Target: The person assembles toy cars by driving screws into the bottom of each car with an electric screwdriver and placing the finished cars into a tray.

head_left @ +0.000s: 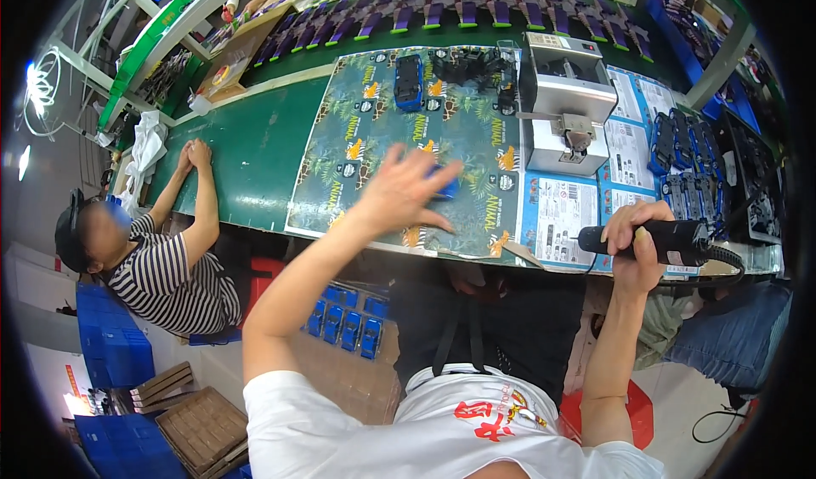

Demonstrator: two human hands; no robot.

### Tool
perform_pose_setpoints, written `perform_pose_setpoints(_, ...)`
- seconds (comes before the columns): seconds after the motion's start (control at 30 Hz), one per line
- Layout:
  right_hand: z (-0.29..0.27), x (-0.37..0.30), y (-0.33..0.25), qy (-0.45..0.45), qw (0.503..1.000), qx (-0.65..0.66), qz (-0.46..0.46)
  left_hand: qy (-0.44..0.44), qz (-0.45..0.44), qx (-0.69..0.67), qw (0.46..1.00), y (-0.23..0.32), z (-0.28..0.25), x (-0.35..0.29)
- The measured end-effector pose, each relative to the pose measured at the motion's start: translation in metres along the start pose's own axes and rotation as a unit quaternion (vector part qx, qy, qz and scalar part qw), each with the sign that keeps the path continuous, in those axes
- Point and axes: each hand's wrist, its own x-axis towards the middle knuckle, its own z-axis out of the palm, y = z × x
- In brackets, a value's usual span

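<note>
My left hand (399,192) is over the printed sheet on the bench, fingers spread and a little blurred. Beside and partly under its fingers is a small blue part (448,181); whether the fingers touch it I cannot tell. My right hand (636,237) is wrapped around a black electric screwdriver (680,243), its tip pointing left near the bench's front edge. A blue and black toy car body (409,83) lies farther back on the sheet. Right of it is a cluster of black plastic parts (476,67).
A grey screw feeder (568,96) stands right of the sheet. Several blue and black car parts (690,173) are grouped at the right, by a black tray (748,181). Purple parts (433,11) line a green conveyor behind. A person in stripes (174,266) sits at left.
</note>
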Motion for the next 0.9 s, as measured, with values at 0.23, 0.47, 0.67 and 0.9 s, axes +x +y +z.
perform_pose_setpoints(0.23, -0.008, 0.001, 0.008, 0.015, 0.999, -0.016, 0.045, 0.153, -0.392, 0.107, 0.901, -0.104, 0.005, -0.157)
perform_pose_setpoints(0.47, -0.02, -0.003, 0.011, 0.011, 0.999, -0.026, 0.036, 0.299, -0.349, 0.128, 0.879, -0.084, 0.007, -0.154)
perform_pose_setpoints(0.67, -0.02, -0.023, -0.025, 0.013, 0.999, 0.026, 0.037, 0.352, -0.181, -0.079, 0.915, 0.044, 0.022, -0.044)
perform_pose_setpoints(0.9, -0.004, -0.04, -0.082, -0.051, 0.975, -0.009, 0.214, 0.228, -0.065, -0.495, 0.836, 0.217, 0.022, 0.135)
